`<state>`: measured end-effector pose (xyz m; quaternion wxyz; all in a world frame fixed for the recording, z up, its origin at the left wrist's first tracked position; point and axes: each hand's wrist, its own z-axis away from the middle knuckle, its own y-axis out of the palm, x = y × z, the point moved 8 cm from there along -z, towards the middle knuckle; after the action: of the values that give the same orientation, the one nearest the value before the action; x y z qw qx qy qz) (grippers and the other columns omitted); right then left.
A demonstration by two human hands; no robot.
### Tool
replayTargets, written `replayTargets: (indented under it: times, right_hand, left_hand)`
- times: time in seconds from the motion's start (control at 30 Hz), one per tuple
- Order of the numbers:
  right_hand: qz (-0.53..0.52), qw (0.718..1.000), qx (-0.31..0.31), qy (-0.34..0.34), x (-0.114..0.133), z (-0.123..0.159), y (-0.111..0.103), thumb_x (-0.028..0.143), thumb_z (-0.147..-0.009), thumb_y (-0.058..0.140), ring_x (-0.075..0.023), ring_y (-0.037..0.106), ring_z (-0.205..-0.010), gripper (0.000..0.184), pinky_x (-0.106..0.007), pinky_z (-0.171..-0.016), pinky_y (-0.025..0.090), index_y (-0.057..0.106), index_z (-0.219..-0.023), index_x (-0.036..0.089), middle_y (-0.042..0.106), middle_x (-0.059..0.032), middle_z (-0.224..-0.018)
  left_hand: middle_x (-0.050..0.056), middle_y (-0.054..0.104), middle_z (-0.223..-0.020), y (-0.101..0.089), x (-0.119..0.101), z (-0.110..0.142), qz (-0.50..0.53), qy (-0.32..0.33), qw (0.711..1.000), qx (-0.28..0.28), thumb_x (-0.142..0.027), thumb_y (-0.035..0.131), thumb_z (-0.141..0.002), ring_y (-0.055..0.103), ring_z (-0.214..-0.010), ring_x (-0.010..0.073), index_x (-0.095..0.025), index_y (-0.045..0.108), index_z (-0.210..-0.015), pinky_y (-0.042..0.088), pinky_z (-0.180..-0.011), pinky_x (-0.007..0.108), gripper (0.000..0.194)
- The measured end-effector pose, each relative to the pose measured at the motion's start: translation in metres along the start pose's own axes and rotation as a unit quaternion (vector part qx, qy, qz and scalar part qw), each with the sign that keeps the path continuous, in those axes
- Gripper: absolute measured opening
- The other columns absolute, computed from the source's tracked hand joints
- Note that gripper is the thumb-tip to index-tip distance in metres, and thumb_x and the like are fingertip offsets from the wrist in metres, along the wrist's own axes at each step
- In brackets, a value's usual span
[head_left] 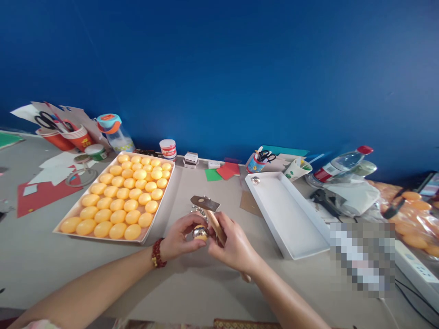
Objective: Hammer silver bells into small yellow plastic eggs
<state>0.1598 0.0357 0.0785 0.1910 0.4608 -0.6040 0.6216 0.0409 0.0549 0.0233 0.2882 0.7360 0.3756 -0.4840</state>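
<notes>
My left hand [181,236], wearing a dark red bead bracelet, is closed around an orange ball [200,233] partly covered in shiny silver. My right hand [236,242] grips the wooden handle of a hammer [206,202], and its fingertips are close beside the ball. The hammer's metal head points up and away from me, above both hands. Just beyond my left fingers lie small shiny silver pieces [198,209], partly hidden by the hammer and hand. To the left, a shallow box [147,235] holds rows of plain orange balls [118,204].
A white tray [291,219] on the right holds one silver-covered ball [255,180] in its far corner. Behind it stand a pen cup [256,163] and a plastic bottle [339,165]. A power strip [416,269] and bagged orange balls [413,219] lie far right. A blue wall [219,82] closes off the back.
</notes>
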Motion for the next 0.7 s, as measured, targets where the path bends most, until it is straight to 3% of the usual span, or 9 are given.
replayTargets:
  times: [0.7]
  right_hand:
    - [-0.048,0.999,0.015,0.001,-0.0009,-0.0019,-0.0014,0.009,-0.065,0.052,-0.0119,0.051,-0.056,0.025,-0.021,-0.053,0.039,0.044,-0.084,0.023,0.054,0.0059,-0.069]
  left_hand:
    - [0.010,0.063,-0.099,-0.0013,0.0092,0.0032,-0.001,-0.033,0.999,-0.008,-0.040,0.075,-0.077,0.062,-0.093,0.0224,-0.016,0.061,-0.102,0.051,-0.082,0.034,0.037]
